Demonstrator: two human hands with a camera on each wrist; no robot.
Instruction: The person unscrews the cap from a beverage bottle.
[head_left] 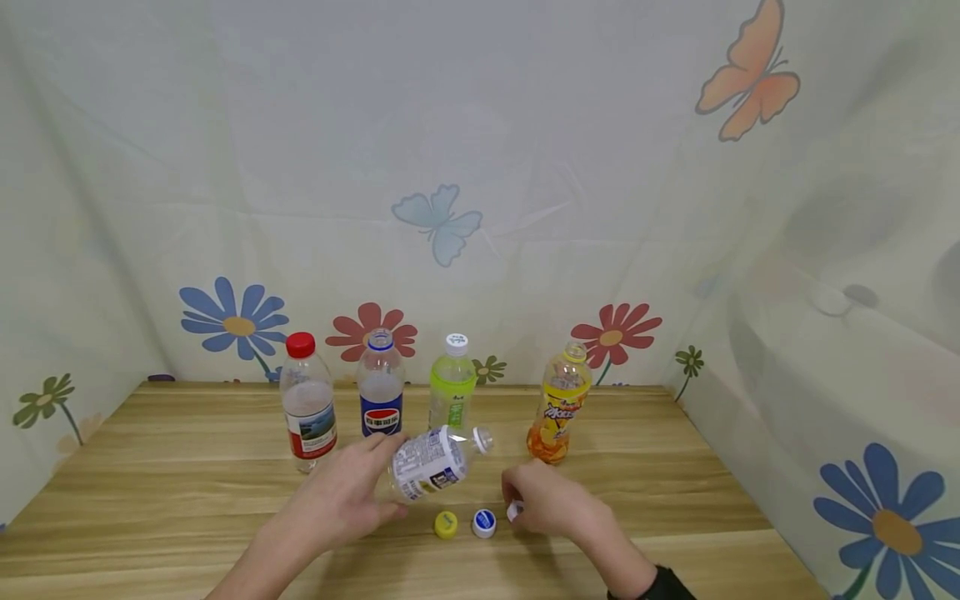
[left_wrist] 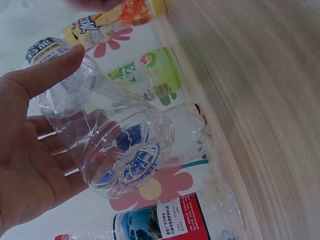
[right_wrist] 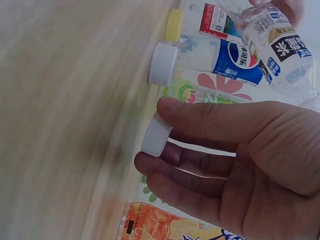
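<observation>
Clear plastic, thin-walled by its look: the tea bottle [head_left: 429, 463] lay tilted in my left hand [head_left: 348, 492], thumb on one side and fingers wrapped round the other, its uncapped neck [head_left: 482, 440] aimed rightward and slightly up, above the wooden table [head_left: 187, 500]. My right hand [head_left: 551, 500] pinched a white cap [right_wrist: 156, 135] between thumb and fingertips, low over the wood; contact with the surface could not be confirmed. Just to the left of that hand lay a blue-topped cap [head_left: 483, 523], then a yellow cap [head_left: 446, 525]. Standing behind, left to right: red-capped bottle [head_left: 309, 427], cola bottle [head_left: 381, 392] without a cap, green-labelled bottle [head_left: 453, 383] capped in white, and, well apart, orange-labelled bottle [head_left: 558, 408], also uncapped. Risks, in my estimate: (1) the pinch on the white cap was shallow, so a turn of the wrist or uneven thumb pressure could have flipped it loose; (2) too firm a squeeze by the left hand could have buckled the tea bottle and swung its neck; (3) a careless forward reach on the right could have tipped the orange-labelled bottle, which stood near my knuckles and looked light; (4) a low sweep leftward could have scattered both loose caps.
</observation>
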